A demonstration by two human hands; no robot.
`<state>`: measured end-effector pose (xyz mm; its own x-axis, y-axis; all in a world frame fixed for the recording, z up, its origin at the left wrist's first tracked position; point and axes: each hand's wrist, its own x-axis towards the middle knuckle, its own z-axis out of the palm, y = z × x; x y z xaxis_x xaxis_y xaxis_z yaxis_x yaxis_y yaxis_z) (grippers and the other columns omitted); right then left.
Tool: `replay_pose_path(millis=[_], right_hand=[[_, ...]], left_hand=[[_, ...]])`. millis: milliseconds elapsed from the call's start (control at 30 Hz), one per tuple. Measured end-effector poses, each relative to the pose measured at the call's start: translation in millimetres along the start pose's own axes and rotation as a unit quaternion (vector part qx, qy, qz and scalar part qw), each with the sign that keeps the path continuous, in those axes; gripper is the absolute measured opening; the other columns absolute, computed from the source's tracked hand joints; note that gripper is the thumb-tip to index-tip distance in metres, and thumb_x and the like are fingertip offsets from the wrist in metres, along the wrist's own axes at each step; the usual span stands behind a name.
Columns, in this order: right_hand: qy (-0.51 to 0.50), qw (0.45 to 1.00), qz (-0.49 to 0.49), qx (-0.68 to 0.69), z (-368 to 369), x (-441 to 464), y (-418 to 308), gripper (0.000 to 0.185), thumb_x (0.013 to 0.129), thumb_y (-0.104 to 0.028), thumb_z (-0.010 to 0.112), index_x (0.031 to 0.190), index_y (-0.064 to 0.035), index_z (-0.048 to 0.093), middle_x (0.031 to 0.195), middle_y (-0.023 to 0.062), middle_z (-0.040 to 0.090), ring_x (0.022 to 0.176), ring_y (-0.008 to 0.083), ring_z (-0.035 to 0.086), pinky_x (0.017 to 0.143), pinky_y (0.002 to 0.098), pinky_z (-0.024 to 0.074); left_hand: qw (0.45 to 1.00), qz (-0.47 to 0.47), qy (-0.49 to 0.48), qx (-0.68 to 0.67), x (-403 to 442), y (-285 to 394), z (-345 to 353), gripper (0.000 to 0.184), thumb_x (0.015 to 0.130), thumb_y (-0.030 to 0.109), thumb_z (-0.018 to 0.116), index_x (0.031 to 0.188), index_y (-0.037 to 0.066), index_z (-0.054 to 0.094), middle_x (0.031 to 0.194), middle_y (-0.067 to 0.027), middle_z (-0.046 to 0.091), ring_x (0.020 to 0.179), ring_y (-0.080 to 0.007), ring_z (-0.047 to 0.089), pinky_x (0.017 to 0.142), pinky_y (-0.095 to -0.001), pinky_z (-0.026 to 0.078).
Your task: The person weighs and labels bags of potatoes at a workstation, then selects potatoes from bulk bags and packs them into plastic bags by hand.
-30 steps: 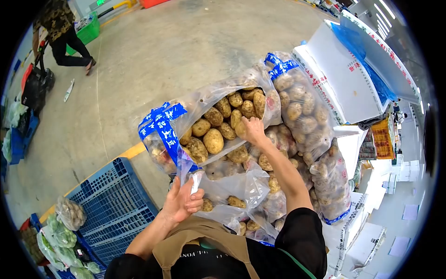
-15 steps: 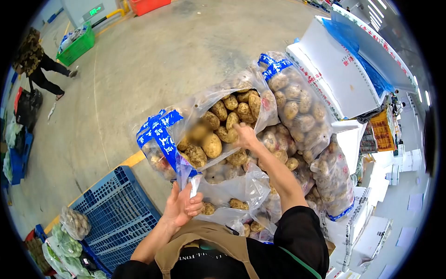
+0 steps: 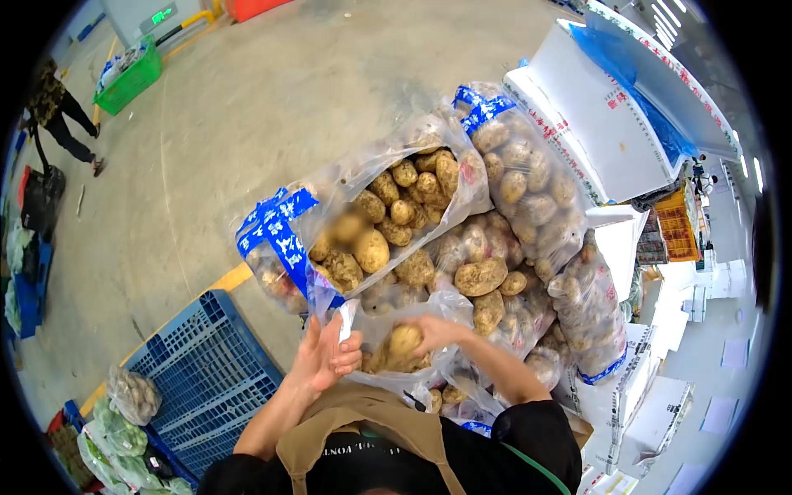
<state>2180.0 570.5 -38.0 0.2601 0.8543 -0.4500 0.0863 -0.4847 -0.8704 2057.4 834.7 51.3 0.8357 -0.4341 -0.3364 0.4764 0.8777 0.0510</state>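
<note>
Low in the head view, my left hand [image 3: 324, 356] is closed around the gathered rim of a clear plastic bag [image 3: 452, 307], with a white strip of it sticking up past the thumb. My right hand [image 3: 439, 332] grips a potato [image 3: 405, 339] at the mouth of this bag, over more potatoes inside, partly blurred. Just beyond lies a large torn-open sack [image 3: 483, 191] of soil-covered potatoes, bound with blue printed tape [image 3: 285, 239]. Loose potatoes [image 3: 481, 277] rest on the sacks to the right of it.
More full potato sacks [image 3: 528, 181] lie at the right, beside white foam boxes [image 3: 569, 115]. A blue pallet [image 3: 206, 363] is on the floor at the left, near bagged vegetables [image 3: 115, 429]. A person [image 3: 62, 111] stands at the far left by a green crate [image 3: 132, 78].
My right hand has come from the open sack down to the smaller bag, now with a potato in it. My left hand keeps its hold. The person at the far left has shifted.
</note>
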Motion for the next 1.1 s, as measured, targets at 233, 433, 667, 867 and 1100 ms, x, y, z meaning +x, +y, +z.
replay_pose_path(millis=[233,433,667,867,1100], right_hand=[[0.302,0.952,0.01,-0.056,-94.4,57.8,-73.9,0.018,0.08,-0.013,0.061,0.089,0.0021,0.063,0.079,0.0175,0.062,0.068,0.0263,0.06,0.066,0.0383,0.0501],[0.457,0.674,0.151,-0.56,-236.7,130.3,17.2,0.052,0.067,-0.012,0.065,0.116,-0.0017,0.051,0.114,0.0242,0.047,0.107,0.0372,0.046,0.093,0.0482,0.035],[0.308,0.666,0.103,-0.672,-211.3,126.2,-9.8,0.052,0.067,-0.018,0.067,0.117,-0.0099,0.053,0.104,0.0197,0.052,0.102,0.0351,0.047,0.093,0.0503,0.0308],[0.414,0.724,0.118,-0.539,-201.9,119.8,27.6,0.075,0.057,-0.002,0.07,0.126,-0.0105,0.043,0.114,0.0181,0.043,0.101,0.0379,0.045,0.088,0.0449,0.0378],[0.395,0.907,-0.085,-0.118,-140.1,60.4,-65.9,0.062,0.064,-0.013,0.069,0.123,-0.0096,0.048,0.118,0.0153,0.051,0.109,0.0293,0.053,0.094,0.0408,0.0454]], left_hand=[[0.996,-0.08,0.004,0.035,1.2,-10.3,-1.1,0.089,0.073,0.069,0.059,0.14,0.022,0.023,0.075,0.0013,0.038,0.054,-0.0066,0.032,0.049,-0.0205,0.027],[0.995,-0.084,-0.017,0.059,3.4,-6.1,-10.5,0.078,0.077,0.065,0.058,0.135,0.022,0.028,0.076,0.0016,0.039,0.056,-0.0072,0.035,0.053,-0.0231,0.03],[0.995,-0.06,0.032,0.076,6.6,-1.8,-9.2,0.083,0.076,0.064,0.059,0.138,0.019,0.029,0.075,0.0014,0.04,0.054,-0.0067,0.034,0.052,-0.0212,0.029],[0.996,-0.045,0.031,0.068,5.8,-0.6,-9.6,0.078,0.077,0.063,0.059,0.135,0.02,0.031,0.076,0.0013,0.04,0.055,-0.0068,0.033,0.053,-0.0219,0.029],[0.998,-0.034,0.034,0.051,9.1,-1.9,-11.1,0.078,0.076,0.067,0.057,0.133,0.02,0.033,0.074,0.0012,0.039,0.055,-0.0063,0.033,0.052,-0.0214,0.028]])
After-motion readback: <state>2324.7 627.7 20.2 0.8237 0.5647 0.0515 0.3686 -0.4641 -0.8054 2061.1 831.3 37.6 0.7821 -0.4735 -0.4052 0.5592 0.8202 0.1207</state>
